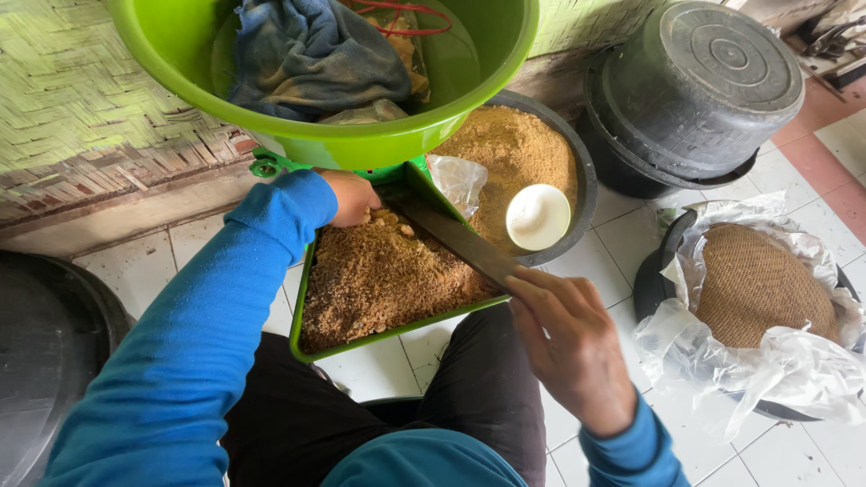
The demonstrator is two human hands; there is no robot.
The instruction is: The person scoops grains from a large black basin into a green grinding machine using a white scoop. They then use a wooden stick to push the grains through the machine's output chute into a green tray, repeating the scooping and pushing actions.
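Blade tip and left hand hidden under green basin.

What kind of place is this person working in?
Probably a home or small workshop floor for preparing food: white floor tiles, a woven bamboo wall, and basins of brown crumbly stuff.

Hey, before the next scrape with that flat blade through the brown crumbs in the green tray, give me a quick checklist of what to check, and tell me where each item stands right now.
1. Right hand grips the flat blade: ok, fingers closed round its near end.
2. Left hand clear of the blade: cannot tell, it sits in the crumbs close to the far end.
3. Brown crumbs inside the green tray: ok, none visible on the tiles.
4. Green basin overhead leaves room: not ok, it hides the tray's far end.
5. White bowl out of the way: ok, it rests in the dark tub beside.
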